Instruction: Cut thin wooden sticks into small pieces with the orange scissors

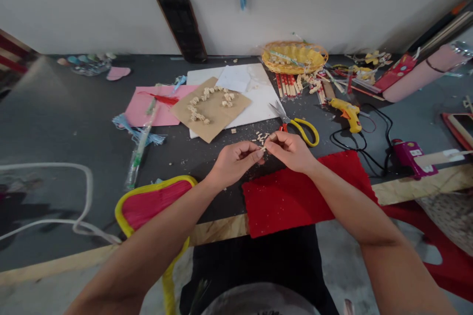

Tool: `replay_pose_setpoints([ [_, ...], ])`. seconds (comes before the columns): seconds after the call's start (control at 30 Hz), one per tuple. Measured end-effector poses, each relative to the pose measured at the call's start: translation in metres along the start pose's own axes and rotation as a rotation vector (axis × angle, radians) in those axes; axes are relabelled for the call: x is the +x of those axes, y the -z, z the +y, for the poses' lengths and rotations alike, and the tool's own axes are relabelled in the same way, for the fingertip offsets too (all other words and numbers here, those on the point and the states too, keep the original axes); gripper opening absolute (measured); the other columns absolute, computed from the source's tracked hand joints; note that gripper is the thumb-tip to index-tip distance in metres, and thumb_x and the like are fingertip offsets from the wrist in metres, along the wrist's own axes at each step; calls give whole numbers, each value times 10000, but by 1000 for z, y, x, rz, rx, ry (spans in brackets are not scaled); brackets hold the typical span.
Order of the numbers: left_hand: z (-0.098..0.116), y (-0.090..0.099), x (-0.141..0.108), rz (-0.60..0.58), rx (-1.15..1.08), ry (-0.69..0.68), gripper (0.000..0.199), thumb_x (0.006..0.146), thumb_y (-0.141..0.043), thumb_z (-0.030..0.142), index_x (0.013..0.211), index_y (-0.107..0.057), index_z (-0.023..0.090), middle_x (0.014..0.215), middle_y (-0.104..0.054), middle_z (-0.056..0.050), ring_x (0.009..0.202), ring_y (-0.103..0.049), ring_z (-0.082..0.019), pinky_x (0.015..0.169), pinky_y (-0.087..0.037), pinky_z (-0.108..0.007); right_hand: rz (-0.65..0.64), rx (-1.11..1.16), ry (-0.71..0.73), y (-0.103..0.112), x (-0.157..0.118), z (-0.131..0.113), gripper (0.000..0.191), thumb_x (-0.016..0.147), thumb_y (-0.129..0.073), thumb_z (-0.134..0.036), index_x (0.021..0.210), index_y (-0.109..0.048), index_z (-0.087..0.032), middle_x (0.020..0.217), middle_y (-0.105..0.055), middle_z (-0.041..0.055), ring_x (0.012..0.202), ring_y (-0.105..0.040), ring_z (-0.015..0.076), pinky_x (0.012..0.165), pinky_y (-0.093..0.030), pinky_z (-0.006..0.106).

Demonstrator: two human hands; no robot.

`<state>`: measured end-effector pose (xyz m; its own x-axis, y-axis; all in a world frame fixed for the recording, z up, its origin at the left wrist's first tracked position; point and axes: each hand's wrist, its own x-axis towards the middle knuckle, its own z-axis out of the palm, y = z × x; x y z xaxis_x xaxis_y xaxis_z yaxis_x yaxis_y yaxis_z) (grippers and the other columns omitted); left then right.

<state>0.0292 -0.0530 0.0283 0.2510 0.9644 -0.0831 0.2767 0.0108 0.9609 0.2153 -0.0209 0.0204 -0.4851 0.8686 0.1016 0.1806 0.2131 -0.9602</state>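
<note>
My left hand (236, 160) and my right hand (290, 150) meet above the dark table, fingertips pinched close together. Between them is a small pale wooden stick piece (263, 148), partly covered by the fingers. Just beyond the fingertips lie several short cut stick pieces (259, 136). Scissors (301, 127) with yellow and red handles rest open beside my right hand. Farther off, a brown cardboard square (207, 130) carries clusters of glued stick pieces (198, 116) in a curved row. Under my right forearm spreads a red cloth (291, 202).
A yellow glue gun (347, 112) with a black cord lies to the right, near a purple power strip (413, 157). At the back stand a yellow basket (271, 65), a phone (183, 27) and a pink bottle (417, 74). A yellow-edged pink item (155, 202) sits by my left forearm.
</note>
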Motion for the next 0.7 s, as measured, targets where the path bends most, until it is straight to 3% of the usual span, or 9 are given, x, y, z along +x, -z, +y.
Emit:
replay_pose_setpoints([
  [0.17,-2,2,0,18,-65,-3,275,805,-657,415,734,-692,152,696,-719,-31,610,-585,-114,582,-422,-214,56,-191,91,9,0,-3,237,921,-504,-393,851,-606,-191,732,-598,-8,646,-515,110,610,-406,239],
  [0.27,-4,4,2,70,-171,5,258,785,-688,403,726,-701,153,696,-722,-36,639,-601,-123,631,-439,-227,246,-509,172,26,2,-3,198,922,-490,-356,886,-597,-194,836,-649,40,767,-584,158,724,-455,286],
  [0.33,-6,5,4,113,-283,18,237,764,-714,390,735,-706,155,683,-719,-35,642,-604,-124,640,-441,-233,318,-768,138,38,3,-1,155,910,-490,-316,900,-582,-192,910,-651,82,884,-593,214,814,-461,345],
  [0.47,-9,8,8,176,-489,55,208,724,-753,362,730,-707,160,666,-708,-26,625,-597,-113,624,-436,-235,182,-1143,-108,52,1,8,259,874,-540,-367,1033,-553,-163,1014,-615,150,982,-581,302,883,-446,452],
  [0.63,-9,13,11,222,-619,90,223,680,-788,363,710,-698,161,641,-698,-17,591,-586,-99,604,-441,-231,93,-1198,-263,51,-4,9,541,826,-596,-485,1225,-474,-141,1075,-591,178,957,-611,320,792,-472,418],
  [0.7,-8,15,12,220,-658,93,224,674,-795,359,696,-695,160,640,-695,-14,597,-590,-91,601,-443,-217,84,-1192,-284,51,-2,7,563,830,-593,-472,1261,-453,-137,1060,-606,182,952,-617,322,782,-468,407],
])
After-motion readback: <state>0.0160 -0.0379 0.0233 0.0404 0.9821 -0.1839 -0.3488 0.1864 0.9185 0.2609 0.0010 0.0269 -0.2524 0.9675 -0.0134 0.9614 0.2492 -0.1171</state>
